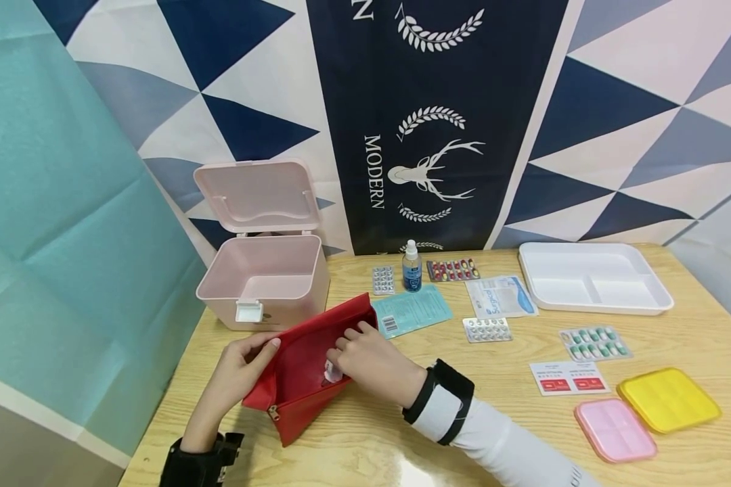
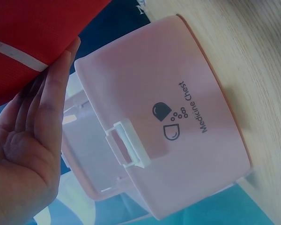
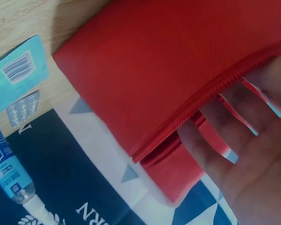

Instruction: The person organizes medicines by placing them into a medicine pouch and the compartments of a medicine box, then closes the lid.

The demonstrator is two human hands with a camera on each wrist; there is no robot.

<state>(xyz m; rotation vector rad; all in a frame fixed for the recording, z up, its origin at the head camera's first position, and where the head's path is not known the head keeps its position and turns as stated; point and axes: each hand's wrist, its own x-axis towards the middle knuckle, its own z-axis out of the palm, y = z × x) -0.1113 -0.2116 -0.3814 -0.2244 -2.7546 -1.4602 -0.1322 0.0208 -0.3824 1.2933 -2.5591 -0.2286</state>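
Observation:
A red zip pouch [image 1: 325, 348] is tilted above the table with its mouth gaping. My left hand [image 1: 237, 379] grips its left edge, thumb on the front and fingers behind; in the left wrist view those fingers [image 2: 54, 96] lie against the red back, by a white strip. My right hand [image 1: 371, 362] reaches into the mouth from the right. The right wrist view shows its spread fingers [image 3: 215, 136] passing behind the zipper edge. A small white item [image 1: 331, 372] shows inside, right beside this hand; I cannot tell whether the hand holds it.
Behind the pouch stands a pink medicine chest [image 1: 262, 277], lid up. A spray bottle [image 1: 411, 270], blister packs [image 1: 487, 330] and sachets [image 1: 501, 296] lie toward the back. At right are a white divided tray [image 1: 591, 297], a yellow pill case [image 1: 670, 399] and a pink one [image 1: 615, 429].

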